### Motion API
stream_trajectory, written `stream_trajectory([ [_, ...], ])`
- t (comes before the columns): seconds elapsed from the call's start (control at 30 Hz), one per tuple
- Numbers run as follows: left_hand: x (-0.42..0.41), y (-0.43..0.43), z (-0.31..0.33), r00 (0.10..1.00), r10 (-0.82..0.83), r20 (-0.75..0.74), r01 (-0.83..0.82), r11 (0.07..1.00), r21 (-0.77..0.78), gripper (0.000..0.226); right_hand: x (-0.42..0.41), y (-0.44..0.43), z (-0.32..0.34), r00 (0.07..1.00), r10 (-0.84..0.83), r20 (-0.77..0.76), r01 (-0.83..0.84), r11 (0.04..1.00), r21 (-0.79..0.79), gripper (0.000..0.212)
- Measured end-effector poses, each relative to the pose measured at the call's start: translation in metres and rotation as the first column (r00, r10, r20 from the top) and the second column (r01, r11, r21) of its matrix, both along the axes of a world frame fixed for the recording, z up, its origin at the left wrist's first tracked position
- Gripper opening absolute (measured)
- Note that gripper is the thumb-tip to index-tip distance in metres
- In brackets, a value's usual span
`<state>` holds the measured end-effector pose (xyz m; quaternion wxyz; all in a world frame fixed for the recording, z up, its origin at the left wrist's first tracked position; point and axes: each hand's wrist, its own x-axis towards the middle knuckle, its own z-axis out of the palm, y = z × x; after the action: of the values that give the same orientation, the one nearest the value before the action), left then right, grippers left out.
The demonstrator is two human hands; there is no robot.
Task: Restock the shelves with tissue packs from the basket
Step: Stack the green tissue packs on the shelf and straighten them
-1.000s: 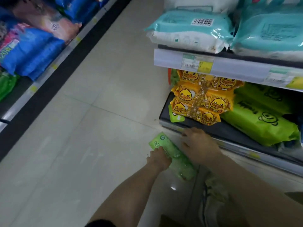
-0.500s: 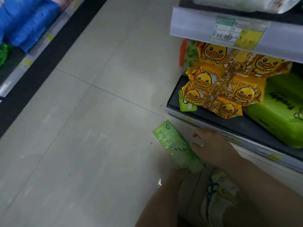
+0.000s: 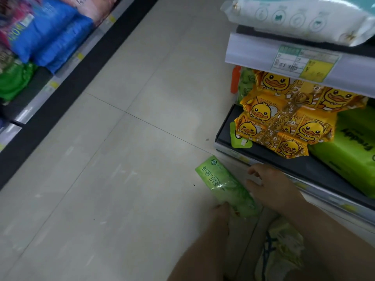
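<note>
A slim green tissue pack (image 3: 221, 181) hovers low over the floor tiles, just in front of the bottom shelf (image 3: 304, 165) on the right. My left hand (image 3: 221, 218) grips the pack's near end, fingers curled over it. My right hand (image 3: 265, 184) sits beside the pack's right side with loosely spread fingers, close to the shelf's front edge; whether it touches the pack I cannot tell. Yellow duck-print tissue packs (image 3: 284, 122) are stacked on the bottom shelf. No basket is in view.
Large green packs (image 3: 353, 147) lie right of the duck packs. A white pack (image 3: 300, 17) lies on the shelf above, behind a price-label strip (image 3: 304, 59). Across the aisle, blue packs (image 3: 52, 37) fill a low shelf. My shoe (image 3: 280, 250) is under my right arm.
My left hand slid from the pack's middle to its near end. The pack and right hand stay close to the shelf edge while my view shifted.
</note>
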<state>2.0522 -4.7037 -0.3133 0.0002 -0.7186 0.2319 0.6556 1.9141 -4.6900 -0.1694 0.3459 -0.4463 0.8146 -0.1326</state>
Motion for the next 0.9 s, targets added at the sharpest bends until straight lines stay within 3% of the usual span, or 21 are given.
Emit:
stream_trajectory([
  [0.33,0.008,-0.068,0.077,0.978,0.164,-0.129,-0.178,0.979,-0.102,0.013,0.003,0.005,0.036,1.000,-0.005,-0.001,0.005,0.990,-0.138,0.013],
  [0.57,0.022,-0.106,0.141,0.984,-0.152,-0.099,0.131,0.973,-0.192,0.012,0.003,0.008,0.079,0.997,-0.066,-0.028,0.061,0.987,-0.150,0.020],
  [0.73,0.022,-0.137,0.184,0.925,-0.341,-0.169,0.294,0.923,-0.249,0.035,0.001,0.016,0.110,0.996,-0.052,-0.077,0.040,0.989,-0.145,0.022],
  [0.9,0.023,-0.149,0.288,0.841,-0.444,-0.308,0.368,0.888,-0.277,0.017,0.001,0.023,0.143,0.989,-0.012,-0.145,-0.004,0.994,-0.109,0.032],
])
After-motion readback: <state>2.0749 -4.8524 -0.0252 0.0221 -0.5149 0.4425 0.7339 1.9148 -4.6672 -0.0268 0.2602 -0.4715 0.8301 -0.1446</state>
